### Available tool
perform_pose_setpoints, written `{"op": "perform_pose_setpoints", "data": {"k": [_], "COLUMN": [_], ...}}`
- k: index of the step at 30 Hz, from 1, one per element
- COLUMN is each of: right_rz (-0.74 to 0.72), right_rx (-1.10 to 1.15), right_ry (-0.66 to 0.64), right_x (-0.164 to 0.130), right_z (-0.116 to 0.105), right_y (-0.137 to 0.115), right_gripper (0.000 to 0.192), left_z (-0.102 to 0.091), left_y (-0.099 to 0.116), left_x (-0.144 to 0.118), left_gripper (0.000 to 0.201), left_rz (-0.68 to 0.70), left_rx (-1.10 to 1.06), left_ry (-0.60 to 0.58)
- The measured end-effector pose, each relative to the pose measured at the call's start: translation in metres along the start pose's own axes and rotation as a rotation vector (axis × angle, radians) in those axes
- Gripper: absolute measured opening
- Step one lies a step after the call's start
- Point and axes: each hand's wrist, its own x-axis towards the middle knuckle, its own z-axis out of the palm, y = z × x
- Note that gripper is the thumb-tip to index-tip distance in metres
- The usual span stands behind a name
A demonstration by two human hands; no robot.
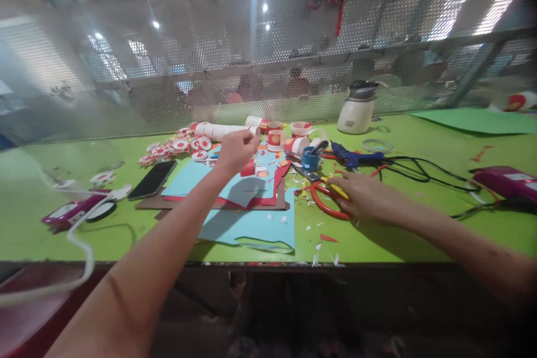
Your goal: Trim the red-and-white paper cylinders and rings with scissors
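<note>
On the green tabletop [419,235], one white jug [356,115] was marked with a small dark label, too blurred to be read; gold lettering or emblem on a red-and-white paper cup [276,140] was likewise illegible. Two cups were stood upright, and one was tipped on its side beside them. One smartphone [153,180], one blue glue gun [356,158] and two magenta power strips [509,182] were seen. The left hand [238,151] was held curled above a red piece [248,167] on light-blue paper [188,178]; its grip could not be told. The right hand's [361,196] fingers were partly bent at orange-handled scissors [327,212] and a yellow handle [337,188], any firm hold being unclear.
</note>
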Motion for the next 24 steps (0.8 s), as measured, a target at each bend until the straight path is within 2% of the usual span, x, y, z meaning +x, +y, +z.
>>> {"op": "perform_pose_setpoints", "data": {"k": [3, 6, 8, 11, 16, 19, 24], "right_rz": [0.002, 0.039, 0.078, 0.105, 0.159, 0.158, 0.052], "right_rx": [0.013, 0.102, 0.152, 0.216, 0.464, 0.629, 0.950], "right_ry": [-0.046, -0.133, -0.184, -0.178, -0.141, -0.131, -0.072], "right_x": [0.007, 0.012, 0.015, 0.017, 0.005, -0.010, -0.015], "right_z": [-0.004, -0.010, -0.013, -0.014, -0.020, -0.028, -0.043], "right_y": [0.005, 0.007, 0.007, 0.007, 0.001, -0.011, -0.042], "right_gripper": [0.053, 0.078, 0.086, 0.086, 0.067, 0.055, 0.066], "left_z": [0.001, 0.002, 0.003, 0.002, 0.001, 0.004, 0.006], "left_y": [-0.031, -0.057, -0.068, -0.076, -0.076, -0.077, -0.078], "left_x": [0.009, 0.005, 0.002, 0.000, -0.002, -0.002, -0.001], "left_gripper": [0.030, 0.031, 0.031, 0.032, 0.037, 0.038, 0.037], "left_rz": [-0.147, -0.204, -0.225, -0.235, -0.205, -0.199, -0.212], "left_rx": [0.093, 0.164, 0.188, 0.228, 0.208, 0.207, 0.205], "left_ry": [0.103, 0.041, -0.024, -0.029, -0.115, -0.104, -0.033]}}
